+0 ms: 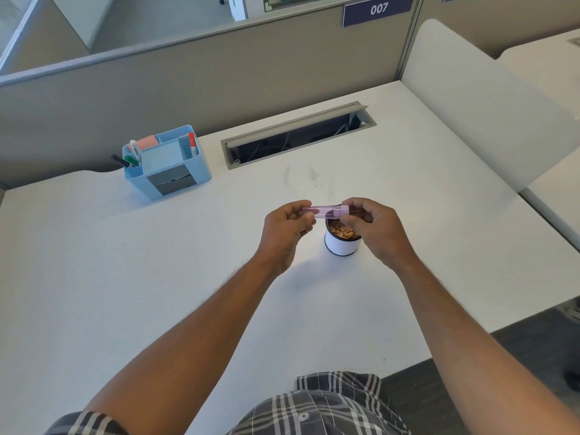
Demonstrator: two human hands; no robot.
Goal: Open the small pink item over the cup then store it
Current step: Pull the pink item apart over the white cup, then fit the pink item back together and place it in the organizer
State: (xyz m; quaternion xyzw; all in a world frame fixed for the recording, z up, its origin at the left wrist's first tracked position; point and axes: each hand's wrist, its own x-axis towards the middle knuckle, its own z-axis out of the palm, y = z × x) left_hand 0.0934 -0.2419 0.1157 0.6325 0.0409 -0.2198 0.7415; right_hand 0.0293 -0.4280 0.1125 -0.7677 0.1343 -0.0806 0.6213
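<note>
Two hands on one little thing, so we're mid-job here, not near the end. Only the head view to go on.

Head view: the small pink item (324,211) is a see-through pink tube held sideways in the air, right above the rim of the cup (342,241). The left hand (287,229) has its grip pinched on the clear body end, and the right hand (372,229) has its grip closed on the paler cap end. The cup sits on the white table (157,277), white outside, dark inside, and it's pretty full of small tan bits; can't tell what they are from here.

As far as I can see the cap looks seated on the tube, no gap showing, so I'd say the opening itself isn't done yet. Getting it lined up over the cup is done.

What's left, my guess: pull or twist the cap off, then store the thing. The blue desk organizer (166,163) at the back left of the table, well apart from the cup, looks like the likely storage spot, with markers (135,150) already in it.
</note>
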